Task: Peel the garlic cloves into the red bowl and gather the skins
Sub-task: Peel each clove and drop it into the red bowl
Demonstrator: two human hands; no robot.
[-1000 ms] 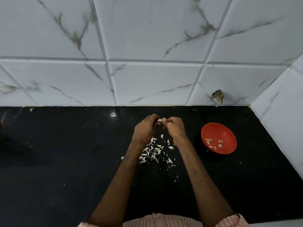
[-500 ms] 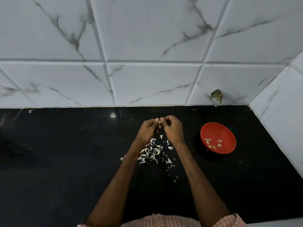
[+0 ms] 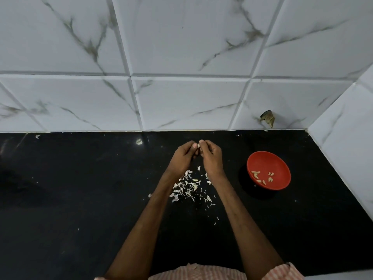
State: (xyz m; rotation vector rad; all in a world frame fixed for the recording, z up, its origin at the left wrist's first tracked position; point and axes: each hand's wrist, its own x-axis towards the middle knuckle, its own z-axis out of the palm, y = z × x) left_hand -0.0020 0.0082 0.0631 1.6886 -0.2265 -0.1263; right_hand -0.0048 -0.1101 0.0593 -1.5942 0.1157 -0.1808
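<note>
The bowl [image 3: 268,160] sits on the counter [image 3: 80,199] with peeled cloves [image 3: 260,176] in it. A wall [image 3: 181,98] stands behind the bowl. Left of the bowl, well apart, lie the skins [image 3: 187,188]. Just behind them the left hand [image 3: 182,156] and right hand [image 3: 212,158] meet on a garlic clove [image 3: 198,145].

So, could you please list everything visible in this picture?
counter: one, black, foreground
red bowl: one, red, on counter, right side
peeled cloves: several, pale, inside red bowl
skins: many, whitish, scattered mid-counter
garlic clove: one, pale, held above counter, beyond skins
wall tiles: several, white marbled, behind counter
brownish object: one, on wall, unidentifiable
striped garment: one, pink-white, bottom edge
left hand: one, pinching garlic clove
right hand: one, pinching garlic clove
</note>
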